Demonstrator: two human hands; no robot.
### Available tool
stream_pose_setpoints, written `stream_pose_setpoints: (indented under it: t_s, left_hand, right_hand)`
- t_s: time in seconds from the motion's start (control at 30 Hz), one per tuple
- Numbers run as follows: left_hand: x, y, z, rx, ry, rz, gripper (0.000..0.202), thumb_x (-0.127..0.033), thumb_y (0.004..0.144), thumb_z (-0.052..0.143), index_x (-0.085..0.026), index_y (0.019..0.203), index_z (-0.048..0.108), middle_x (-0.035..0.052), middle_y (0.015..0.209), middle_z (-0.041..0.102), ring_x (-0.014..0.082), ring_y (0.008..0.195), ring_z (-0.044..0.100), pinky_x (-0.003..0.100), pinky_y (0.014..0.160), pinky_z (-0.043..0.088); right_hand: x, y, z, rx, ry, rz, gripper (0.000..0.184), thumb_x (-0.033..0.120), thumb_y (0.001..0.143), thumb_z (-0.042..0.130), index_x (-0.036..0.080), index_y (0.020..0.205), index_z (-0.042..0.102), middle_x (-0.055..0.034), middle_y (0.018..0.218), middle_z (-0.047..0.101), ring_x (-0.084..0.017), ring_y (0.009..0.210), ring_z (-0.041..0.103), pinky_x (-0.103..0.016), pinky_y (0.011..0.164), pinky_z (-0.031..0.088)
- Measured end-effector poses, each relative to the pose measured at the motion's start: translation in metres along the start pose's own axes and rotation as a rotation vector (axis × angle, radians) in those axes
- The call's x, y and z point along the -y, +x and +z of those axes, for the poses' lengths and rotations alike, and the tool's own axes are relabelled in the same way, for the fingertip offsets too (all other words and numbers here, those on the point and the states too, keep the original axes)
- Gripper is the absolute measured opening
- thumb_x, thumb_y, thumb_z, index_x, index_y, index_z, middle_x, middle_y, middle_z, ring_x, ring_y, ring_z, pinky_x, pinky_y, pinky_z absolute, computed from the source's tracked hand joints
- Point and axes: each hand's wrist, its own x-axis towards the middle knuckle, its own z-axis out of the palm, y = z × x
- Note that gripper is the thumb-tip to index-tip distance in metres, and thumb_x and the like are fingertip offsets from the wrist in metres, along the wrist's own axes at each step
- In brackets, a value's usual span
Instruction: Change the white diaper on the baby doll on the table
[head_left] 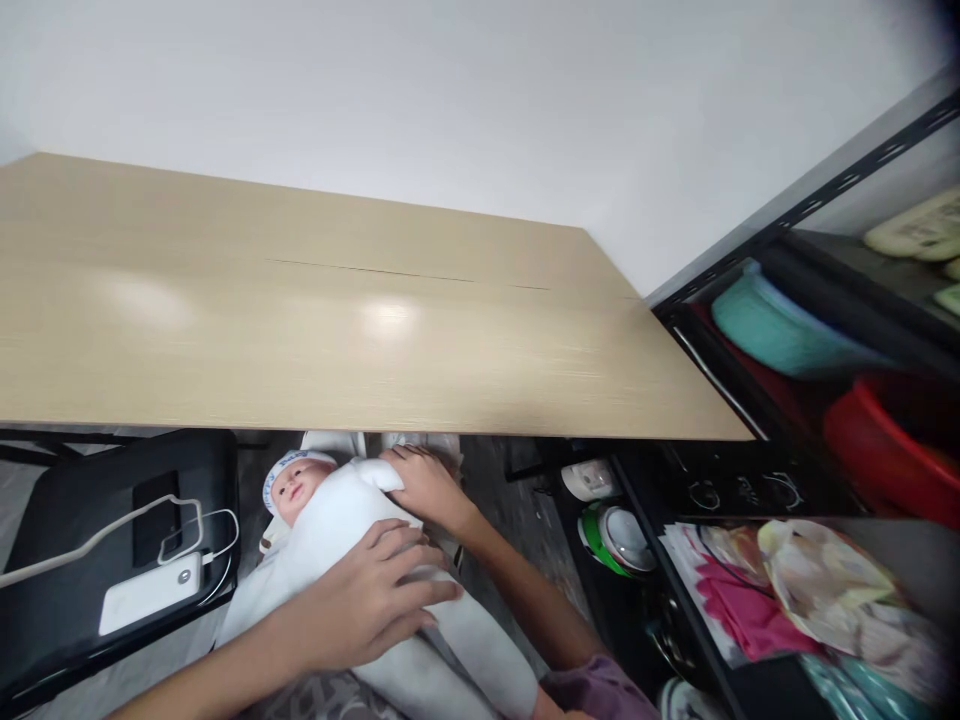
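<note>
A baby doll [337, 520] in a white outfit and a white cap with blue lettering lies slanted across my lap, face up, its head toward the left. Across its lower body rests my left hand [386, 590], palm down with the fingers spread and slightly bent. My right hand [424, 485] is at the far side of the doll, the fingers curled around the end of its white sleeve. That hand's palm and part of the thumb are hidden. The doll's feet run out of view at the bottom.
A pale wooden table [360, 340] extends in front of me, its near edge just above the doll. On a black chair [52, 530] at left lies a white power bank [150, 595] with a cable. A black shelf at right holds a turquoise basin [780, 320], a red basin [892, 440] and folded cloths [757, 610].
</note>
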Motion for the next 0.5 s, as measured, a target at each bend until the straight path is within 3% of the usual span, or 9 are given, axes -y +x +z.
stream_pose_setpoints:
  t_s: [0.13, 0.2, 0.27, 0.37, 0.43, 0.5]
  left_hand:
    - [0.007, -0.066, 0.006, -0.352, 0.051, -0.072, 0.029, -0.013, 0.113, 0.054, -0.025, 0.135, 0.069, 0.0103, 0.133, 0.079, 0.0287, 0.133, 0.069, 0.047, 0.117, 0.055]
    - [0.012, -0.112, 0.014, -0.538, 0.137, -0.242, 0.028, -0.010, 0.108, 0.058, -0.026, 0.128, 0.069, 0.0084, 0.124, 0.079, 0.0272, 0.126, 0.072, 0.043, 0.109, 0.060]
    - [0.017, -0.155, 0.022, -0.632, 0.173, -0.471, 0.023, -0.018, 0.105, 0.068, -0.027, 0.127, 0.067, 0.0091, 0.129, 0.076, 0.0287, 0.123, 0.074, 0.044, 0.104, 0.064]
    - [0.019, -0.197, 0.031, -0.626, 0.136, -0.820, 0.040, -0.043, 0.104, 0.076, -0.027, 0.139, 0.064, 0.0134, 0.145, 0.071, 0.0374, 0.133, 0.074, 0.055, 0.108, 0.067]
    - [0.017, -0.205, 0.036, -0.560, 0.003, -0.990, 0.056, -0.055, 0.102, 0.076, -0.027, 0.149, 0.062, 0.0150, 0.150, 0.072, 0.0420, 0.138, 0.074, 0.059, 0.109, 0.068]
    - [0.013, -0.202, 0.041, -0.529, -0.184, -1.063, 0.066, -0.061, 0.099, 0.076, -0.027, 0.154, 0.062, 0.0153, 0.149, 0.076, 0.0445, 0.143, 0.073, 0.060, 0.112, 0.068]
  right_hand:
    - [0.020, 0.003, -0.019, -0.022, -0.076, -0.122, 0.010, 0.024, 0.110, 0.068, 0.021, 0.120, 0.069, -0.0094, 0.120, 0.079, -0.027, 0.109, 0.073, -0.037, 0.094, 0.051]
    - [0.026, -0.001, -0.027, -0.058, -0.104, -0.195, 0.009, 0.026, 0.113, 0.067, 0.021, 0.119, 0.068, -0.0095, 0.120, 0.079, -0.027, 0.109, 0.071, -0.039, 0.096, 0.050]
    - [0.031, -0.005, -0.033, -0.117, -0.131, -0.267, 0.010, 0.029, 0.115, 0.066, 0.021, 0.120, 0.068, -0.0091, 0.119, 0.078, -0.027, 0.108, 0.069, -0.040, 0.096, 0.050]
    - [0.039, -0.008, -0.039, -0.230, -0.194, -0.381, 0.016, 0.031, 0.115, 0.066, 0.020, 0.126, 0.069, -0.0092, 0.117, 0.078, -0.028, 0.107, 0.067, -0.042, 0.094, 0.049]
    - [0.045, -0.010, -0.043, -0.280, -0.216, -0.445, 0.023, 0.031, 0.114, 0.066, 0.019, 0.132, 0.069, -0.0096, 0.116, 0.079, -0.029, 0.107, 0.067, -0.043, 0.092, 0.049]
    - [0.051, -0.015, -0.051, -0.306, -0.199, -0.471, 0.027, 0.032, 0.114, 0.064, 0.020, 0.137, 0.070, -0.0093, 0.116, 0.080, -0.030, 0.106, 0.068, -0.043, 0.092, 0.050]
